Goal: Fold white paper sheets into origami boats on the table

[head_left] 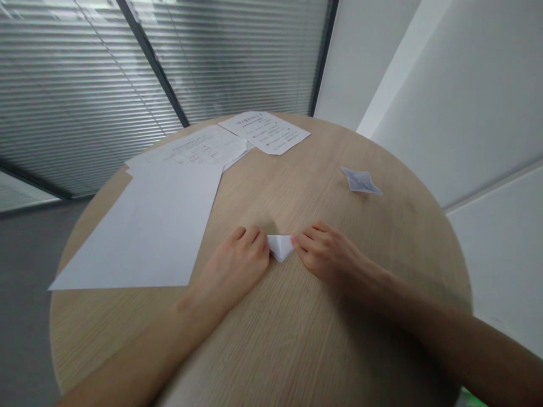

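Observation:
Between my two hands a small folded white paper (280, 247) shows as a triangle, its point facing me and its straight edge away from me. My left hand (248, 251) grips its left end with curled fingers. At the other end, the fingertips of my right hand (324, 249) pinch the paper's right corner. Both hands are low over the wooden table (271, 350). My fingers hide the outer ends of the paper. Beyond my right hand lies a folded paper boat (361, 182), apart from both hands.
A large blank white sheet (156, 226) lies to the left. Behind it are printed sheets (203, 146), and another printed page (267, 133) overlaps them. The round table stands near a window with blinds (237, 56) and a white wall (479, 85).

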`<state>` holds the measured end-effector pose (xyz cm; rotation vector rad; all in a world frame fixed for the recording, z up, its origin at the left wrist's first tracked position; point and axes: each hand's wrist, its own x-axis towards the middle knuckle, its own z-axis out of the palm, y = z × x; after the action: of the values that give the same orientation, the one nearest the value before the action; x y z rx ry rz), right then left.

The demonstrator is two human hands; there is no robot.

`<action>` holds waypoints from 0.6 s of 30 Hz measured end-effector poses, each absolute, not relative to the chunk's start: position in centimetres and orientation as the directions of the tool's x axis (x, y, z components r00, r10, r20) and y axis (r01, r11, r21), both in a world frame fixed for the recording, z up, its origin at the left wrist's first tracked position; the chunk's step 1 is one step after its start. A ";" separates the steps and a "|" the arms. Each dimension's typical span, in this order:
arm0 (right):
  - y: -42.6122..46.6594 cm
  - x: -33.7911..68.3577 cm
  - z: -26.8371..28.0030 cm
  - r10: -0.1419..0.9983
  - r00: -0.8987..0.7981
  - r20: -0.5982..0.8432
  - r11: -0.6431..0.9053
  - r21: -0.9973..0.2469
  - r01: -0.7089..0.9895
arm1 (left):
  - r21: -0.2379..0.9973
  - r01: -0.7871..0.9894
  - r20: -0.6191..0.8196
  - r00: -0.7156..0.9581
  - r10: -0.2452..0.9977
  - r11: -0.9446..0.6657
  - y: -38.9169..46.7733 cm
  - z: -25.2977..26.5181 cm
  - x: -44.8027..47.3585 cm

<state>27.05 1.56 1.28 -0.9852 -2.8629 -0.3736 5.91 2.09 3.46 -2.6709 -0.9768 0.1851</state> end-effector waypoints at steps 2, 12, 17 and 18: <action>1.3 26.8 1.5 0.595 -0.790 0.145 0.760 0.219 0.612 | -0.266 0.618 -0.028 0.763 0.646 -0.740 1.7 3.1 6.2; -0.7 25.2 1.9 0.690 -0.715 0.114 0.677 0.248 0.693 | 0.068 0.676 -0.013 0.736 0.677 -0.734 0.6 2.7 5.4; -0.8 25.5 2.4 0.747 -0.660 0.080 0.641 0.177 0.747 | 0.127 0.644 -0.049 0.764 0.644 -0.754 0.8 3.6 4.6; -0.6 25.7 2.5 0.753 -0.653 0.076 0.638 0.158 0.754 | 0.131 0.633 -0.063 0.773 0.631 -0.763 0.9 3.7 4.5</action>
<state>25.66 -0.59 2.47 -1.3070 -2.8401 -0.2768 4.47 0.87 3.70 -3.0934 -1.1095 0.0246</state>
